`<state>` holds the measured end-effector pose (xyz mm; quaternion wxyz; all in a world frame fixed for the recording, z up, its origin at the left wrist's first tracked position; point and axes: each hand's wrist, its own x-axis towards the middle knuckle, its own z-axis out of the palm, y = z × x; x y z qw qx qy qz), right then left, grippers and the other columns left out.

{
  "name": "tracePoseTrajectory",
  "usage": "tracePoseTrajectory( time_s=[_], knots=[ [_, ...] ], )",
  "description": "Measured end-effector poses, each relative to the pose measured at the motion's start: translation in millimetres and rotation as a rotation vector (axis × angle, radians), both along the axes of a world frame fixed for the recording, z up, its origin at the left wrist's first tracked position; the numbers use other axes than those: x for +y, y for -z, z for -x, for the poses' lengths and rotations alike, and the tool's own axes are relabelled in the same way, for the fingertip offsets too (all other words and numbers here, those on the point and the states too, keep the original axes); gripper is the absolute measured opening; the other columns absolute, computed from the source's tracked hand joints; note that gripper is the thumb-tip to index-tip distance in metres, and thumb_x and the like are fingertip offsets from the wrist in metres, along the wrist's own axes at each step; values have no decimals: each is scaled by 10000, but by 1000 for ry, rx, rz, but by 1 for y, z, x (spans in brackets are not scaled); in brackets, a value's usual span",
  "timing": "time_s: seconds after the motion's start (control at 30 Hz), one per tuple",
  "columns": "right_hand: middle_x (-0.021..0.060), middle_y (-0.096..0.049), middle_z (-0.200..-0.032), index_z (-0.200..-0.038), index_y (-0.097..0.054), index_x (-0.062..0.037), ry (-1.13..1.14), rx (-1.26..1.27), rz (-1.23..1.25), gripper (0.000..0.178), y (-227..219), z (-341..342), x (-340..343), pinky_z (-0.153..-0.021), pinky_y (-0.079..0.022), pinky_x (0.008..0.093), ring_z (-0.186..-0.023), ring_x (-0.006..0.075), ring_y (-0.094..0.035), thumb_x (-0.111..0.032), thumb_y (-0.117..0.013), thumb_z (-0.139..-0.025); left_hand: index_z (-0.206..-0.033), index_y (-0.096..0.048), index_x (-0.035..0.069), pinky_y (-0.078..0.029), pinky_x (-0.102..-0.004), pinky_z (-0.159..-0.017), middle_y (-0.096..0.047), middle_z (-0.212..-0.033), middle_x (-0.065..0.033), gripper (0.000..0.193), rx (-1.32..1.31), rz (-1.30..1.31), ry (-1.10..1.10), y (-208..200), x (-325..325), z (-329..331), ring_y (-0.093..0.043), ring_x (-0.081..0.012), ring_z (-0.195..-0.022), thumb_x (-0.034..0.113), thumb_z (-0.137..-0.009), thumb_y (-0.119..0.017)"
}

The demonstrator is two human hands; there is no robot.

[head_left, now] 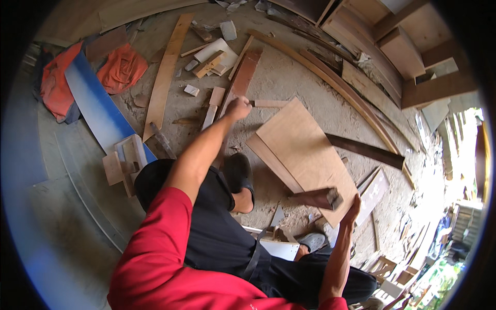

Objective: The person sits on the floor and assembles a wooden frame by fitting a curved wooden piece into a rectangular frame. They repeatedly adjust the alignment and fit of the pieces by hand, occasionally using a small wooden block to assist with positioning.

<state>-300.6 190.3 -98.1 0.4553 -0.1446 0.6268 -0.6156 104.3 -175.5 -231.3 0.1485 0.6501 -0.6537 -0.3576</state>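
Observation:
A pale plywood board (310, 150) lies tilted in front of me, with the edge of another board (276, 163) showing along its left side. My right hand (352, 211) grips its lower right edge with fairly straight fingers; part of the grip is hidden. Beyond its far corner, my left hand (239, 108) is closed in a fist. A dark end beside that fist meets a narrow pale strip (271, 104), which reaches to the board. What the fist holds is too small to name. Across the board's near part juts a dark brown wooden piece (316, 198) with a rough end.
A reddish-brown plank (245, 77) lies beyond my left hand. Long timbers (330, 82) run along the right, near a wooden cabinet frame (408, 51). Farther left are a long plank (169, 72), a blue-and-white panel (98, 101) and orange cloth (122, 68). Wood scraps (212, 63) litter the ground.

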Motion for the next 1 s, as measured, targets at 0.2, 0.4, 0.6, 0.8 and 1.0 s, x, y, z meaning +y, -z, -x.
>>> tracePoseTrajectory(
  time_s=[0.2,0.4,0.6,0.8,1.0],
  knots=[
    [140,-610,-1054,-1184,-539,9,146,-152,-82,556,20,23,13,-838,-477,375,-935,254,-611,-462,-441,-905,-1246,-531,116,-423,-397,-973,-516,-1296,-118,453,-75,-46,198,20,-4,41,-497,-297,-1184,214,-816,-632],
    [137,-619,-1059,-1150,-562,5,133,-48,-128,502,18,21,10,-859,-462,368,-941,250,-605,-419,-436,-913,-1362,-428,115,-341,-406,-1066,-373,-1433,-78,557,-309,-90,495,37,-41,71,-353,-280,-1317,171,-837,-608],
    [127,-622,-1055,-1128,-570,2,153,-60,-72,466,32,34,19,-846,-468,364,-928,237,-607,-392,-438,-917,-1329,-429,15,-357,-401,-1063,-347,-1422,-205,577,-525,-72,393,98,-29,100,-333,-315,-1329,188,-819,-636],
    [113,-618,-1046,-1134,-566,6,160,-52,-86,469,18,23,8,-854,-471,355,-937,226,-609,-391,-454,-913,-1312,-405,-57,-471,-392,-925,-547,-1213,-255,810,-345,-269,354,58,-6,63,-549,-342,-1130,381,-704,-713],
    [118,-629,-1034,-1110,-578,28,74,42,-2,451,14,17,2,-840,-473,343,-918,219,-618,-362,-477,-904,-999,-585,-34,-501,-407,-808,-640,-991,-228,549,-11,71,-29,-22,48,5,-630,-357,-931,378,-663,-724]
  ],
)
